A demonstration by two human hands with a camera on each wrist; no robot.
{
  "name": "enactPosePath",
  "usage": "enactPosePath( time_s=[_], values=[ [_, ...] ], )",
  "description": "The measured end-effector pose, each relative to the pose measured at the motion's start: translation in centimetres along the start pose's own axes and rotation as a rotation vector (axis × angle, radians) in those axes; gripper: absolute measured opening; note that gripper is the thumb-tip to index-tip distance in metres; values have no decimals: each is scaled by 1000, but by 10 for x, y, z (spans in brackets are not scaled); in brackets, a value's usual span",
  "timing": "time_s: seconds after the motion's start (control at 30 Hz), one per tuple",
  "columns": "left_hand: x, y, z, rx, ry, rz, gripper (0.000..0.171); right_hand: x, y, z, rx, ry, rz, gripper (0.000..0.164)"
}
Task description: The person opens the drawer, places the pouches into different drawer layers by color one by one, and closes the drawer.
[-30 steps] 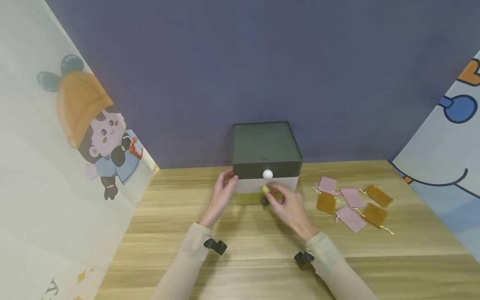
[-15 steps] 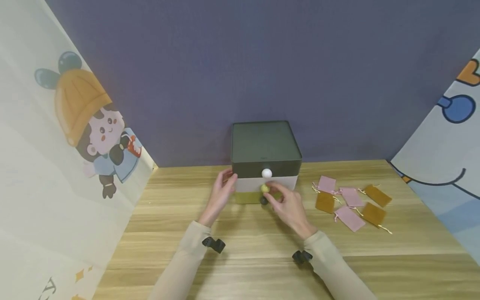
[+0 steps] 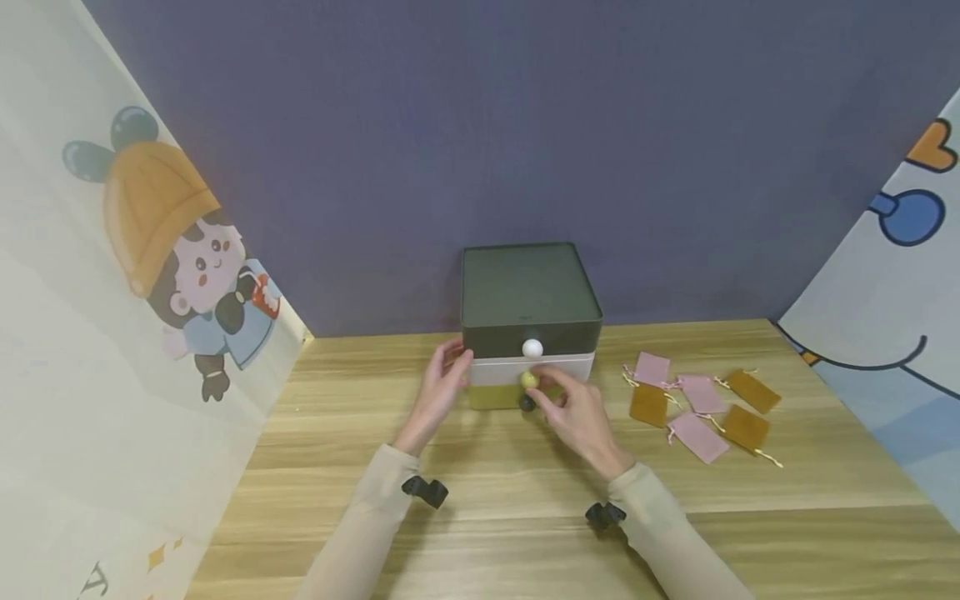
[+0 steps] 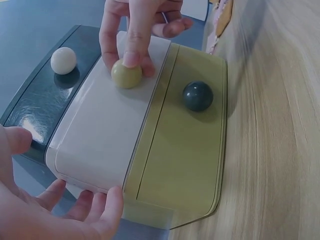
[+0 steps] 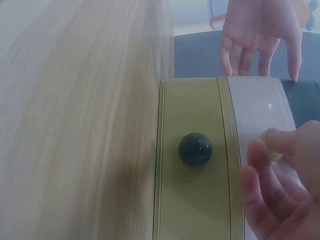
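A small three-drawer box (image 3: 528, 283) stands against the back wall. Its dark green top drawer has a white knob (image 3: 532, 348), the white middle drawer (image 4: 100, 125) a yellow-green knob (image 4: 126, 75), and the olive bottom drawer (image 4: 175, 160) a dark green knob (image 5: 195, 150). My right hand (image 3: 579, 412) pinches the yellow-green knob between thumb and fingers. The white drawer front stands slightly forward of the fronts above and below it. At the box's left side, my left hand (image 3: 442, 377) touches it with extended fingers, the thumb near the dark top drawer.
Several small drawstring pouches lie on the wooden table (image 3: 480, 533) right of the box, some pink (image 3: 699, 437), some mustard brown (image 3: 746, 429). A dark wall (image 3: 517, 125) rises behind the box, and printed panels flank the table left and right.
The white middle drawer has come slightly toward me, and a thin upper edge now shows along its front. Both hands keep nearly the same places.
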State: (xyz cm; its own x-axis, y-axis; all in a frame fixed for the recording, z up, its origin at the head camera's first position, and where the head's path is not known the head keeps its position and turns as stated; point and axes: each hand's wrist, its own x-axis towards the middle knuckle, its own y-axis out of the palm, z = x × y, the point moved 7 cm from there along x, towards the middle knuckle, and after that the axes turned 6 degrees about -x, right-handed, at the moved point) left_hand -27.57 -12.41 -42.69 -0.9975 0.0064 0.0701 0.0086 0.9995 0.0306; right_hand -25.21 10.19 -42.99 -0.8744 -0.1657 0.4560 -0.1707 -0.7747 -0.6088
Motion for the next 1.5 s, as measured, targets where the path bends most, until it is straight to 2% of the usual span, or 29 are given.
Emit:
enactPosePath(
  time_s=[0.33, 0.83, 1.5],
  values=[
    [-3, -1, -3, -3, -4, -10, 56, -2, -2, 4, -35, -8, 2, 31],
    [-1, -3, 2, -3, -15, -8, 58, -10, -3, 6, -9, -18, 16, 32],
    [-2, 1, 0, 14, 7, -17, 57, -22, -8, 7, -19, -18, 14, 33]
  ],
)
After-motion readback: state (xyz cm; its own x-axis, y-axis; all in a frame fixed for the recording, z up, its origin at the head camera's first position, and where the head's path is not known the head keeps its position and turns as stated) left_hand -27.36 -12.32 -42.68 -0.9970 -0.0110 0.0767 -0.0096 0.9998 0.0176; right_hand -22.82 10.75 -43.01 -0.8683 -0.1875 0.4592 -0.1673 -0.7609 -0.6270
